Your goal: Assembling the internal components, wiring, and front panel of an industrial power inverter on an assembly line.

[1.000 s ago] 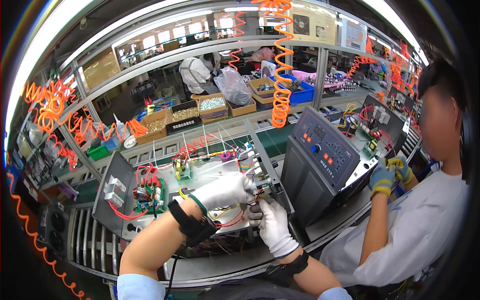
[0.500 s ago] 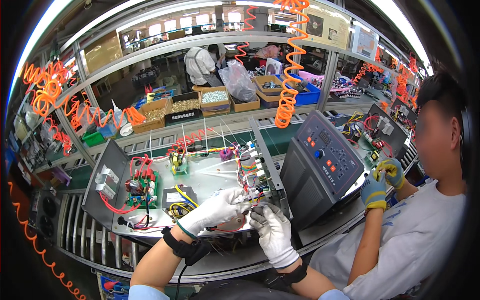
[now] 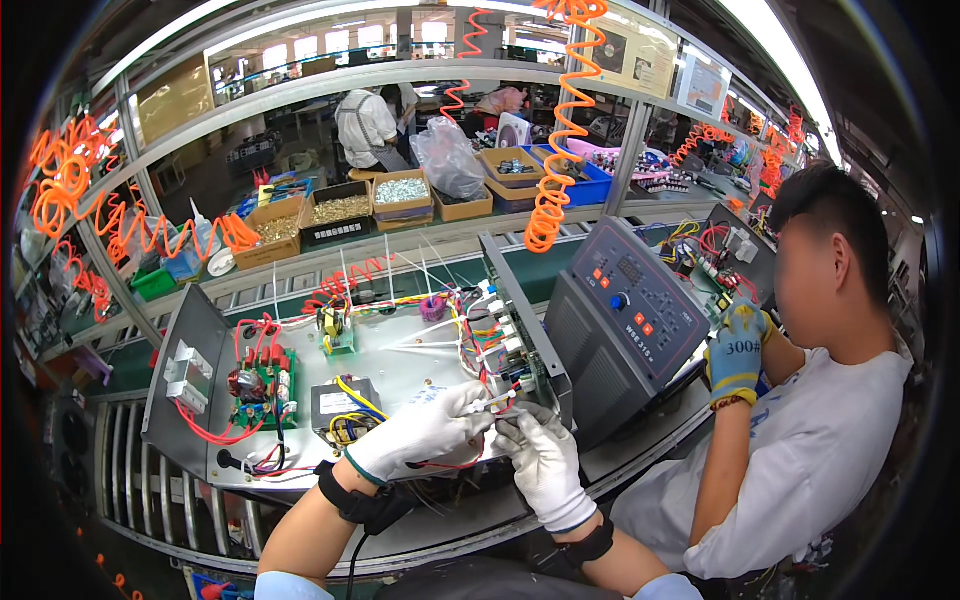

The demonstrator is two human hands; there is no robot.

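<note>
Over the front right of an open metal chassis [image 3: 232,462], my two white-gloved hands are close together. My left hand [image 3: 432,425] is closed in a pinch on a small white plastic piece [image 3: 492,403] beside thin coloured wires. Facing it, my right hand [image 3: 546,462] has thumb and fingers pressed together at the same spot; what lies between them is too small to make out. Just beyond stands the chassis's upright panel with a green circuit board [image 3: 535,362]. A bundle of coloured wires [image 3: 468,335] runs along it, and white cable ties [image 3: 425,347] lie inside.
A closed dark grey machine [image 3: 608,345] stands right of the chassis. Close by on the right is a co-worker [image 3: 790,440] in patterned gloves. Bins of small metal parts [image 3: 340,212] line the back shelf. Orange coiled hoses [image 3: 548,215] hang overhead; metal rollers [image 3: 150,480] lie left.
The whole view has shifted, so the scene sits further left. My hands stay pinched at the same spot by the panel. The co-worker's gloved hands have moved up closer to the body.
</note>
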